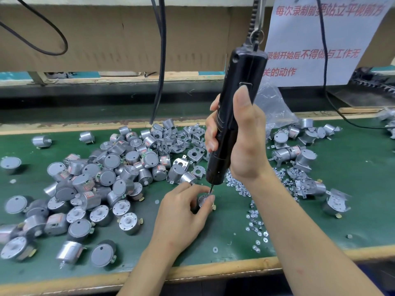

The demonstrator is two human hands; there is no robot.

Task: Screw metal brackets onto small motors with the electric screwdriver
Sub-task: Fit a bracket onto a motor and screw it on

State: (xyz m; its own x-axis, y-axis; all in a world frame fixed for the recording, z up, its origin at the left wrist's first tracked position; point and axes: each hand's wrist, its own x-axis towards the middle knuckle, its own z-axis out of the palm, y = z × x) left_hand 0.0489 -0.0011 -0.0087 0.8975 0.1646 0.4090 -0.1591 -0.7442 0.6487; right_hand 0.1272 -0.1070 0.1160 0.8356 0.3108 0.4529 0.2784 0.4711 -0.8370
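My right hand [237, 144] grips the black electric screwdriver [235, 107], which stands almost upright with its bit tip down on a small silver motor [203, 199]. My left hand [183, 212] pinches that motor on the green mat, fingers curled round it. Whether a bracket sits on the motor is hidden by my fingers. A heap of loose motors [102, 176] lies to the left. Metal brackets [188, 142] are piled behind the screwdriver. Small screws [254, 218] are scattered right of my left hand.
Motors with brackets fitted [303, 159] lie on the right of the green mat [352, 210]. A clear plastic bag [273, 107] sits behind them. Black cables [160, 60] hang from above, and the screwdriver's cord rises to a hook. The bench's wooden front edge [213, 270] runs below.
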